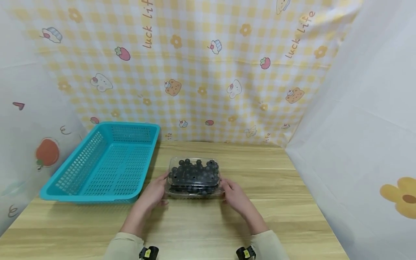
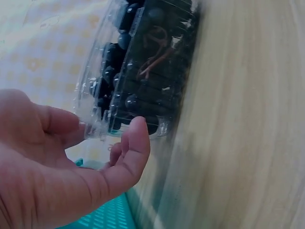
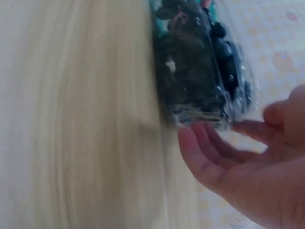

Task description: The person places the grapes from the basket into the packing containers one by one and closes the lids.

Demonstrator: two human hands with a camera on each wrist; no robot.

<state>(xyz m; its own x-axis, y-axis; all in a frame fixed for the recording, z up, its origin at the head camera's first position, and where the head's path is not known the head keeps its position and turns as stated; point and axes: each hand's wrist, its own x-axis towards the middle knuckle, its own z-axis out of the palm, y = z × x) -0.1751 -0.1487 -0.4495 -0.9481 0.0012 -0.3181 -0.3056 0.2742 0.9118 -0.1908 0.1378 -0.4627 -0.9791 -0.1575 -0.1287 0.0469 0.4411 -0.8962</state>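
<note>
A clear plastic clamshell box of dark grapes (image 1: 194, 174) is between my two hands, close over the wooden table, its lid down. My left hand (image 1: 152, 194) holds the box's left end, with fingertips at the rim and against the end wall. At the opposite end my right hand (image 1: 236, 196) grips it the same way, fingers bent around the corner. Through the box wall, brownish stems (image 2: 151, 64) show among the grapes in the left wrist view. From the right wrist, the end of the box (image 3: 200, 112) sits right at my fingertips.
To the left stands a turquoise plastic basket (image 1: 147, 169) with perforated sides, close to my left forearm. Wood-grain tabletop (image 1: 276, 202) extends to the right. A yellow checked cloth (image 1: 201, 108) hangs behind the table, and pale sheets (image 1: 354, 137) line both sides.
</note>
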